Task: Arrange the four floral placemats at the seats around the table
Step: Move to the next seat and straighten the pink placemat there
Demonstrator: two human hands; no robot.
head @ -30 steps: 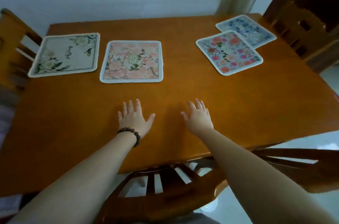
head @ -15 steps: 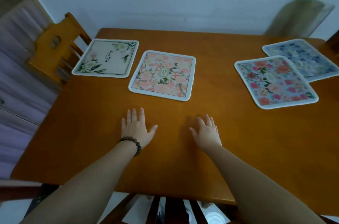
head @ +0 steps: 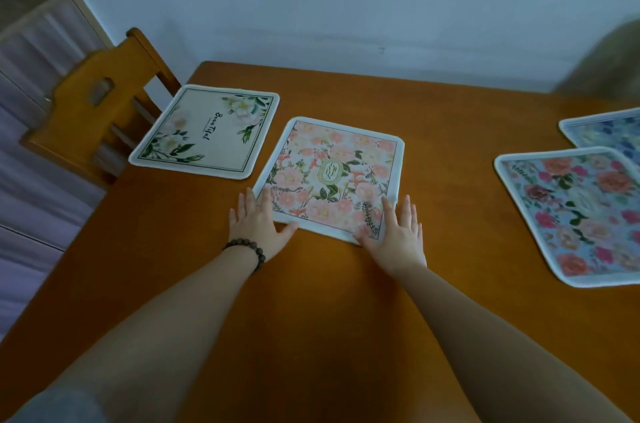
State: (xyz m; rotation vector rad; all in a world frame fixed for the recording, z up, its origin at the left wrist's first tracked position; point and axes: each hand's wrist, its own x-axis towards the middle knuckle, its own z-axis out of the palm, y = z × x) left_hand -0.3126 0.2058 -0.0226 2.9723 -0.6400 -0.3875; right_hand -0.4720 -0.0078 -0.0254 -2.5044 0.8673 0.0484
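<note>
A pink floral placemat lies in the middle of the wooden table. My left hand lies flat with spread fingers on its near left corner. My right hand lies flat on its near right corner. A cream placemat with green leaves and the word "Beautiful" lies to its left by the table's left edge. At the right lie a light-blue placemat with red and pink flowers and, behind it, a blue floral placemat, cut off by the frame.
A wooden chair stands at the table's left side next to the cream placemat. A white wall runs behind the table. A blurred pale chair back shows at the far right. Curtains hang at the far left.
Both hands have slid forward from the bare table onto the near corners of the pink placemat. My view has turned left and come closer to the table.
</note>
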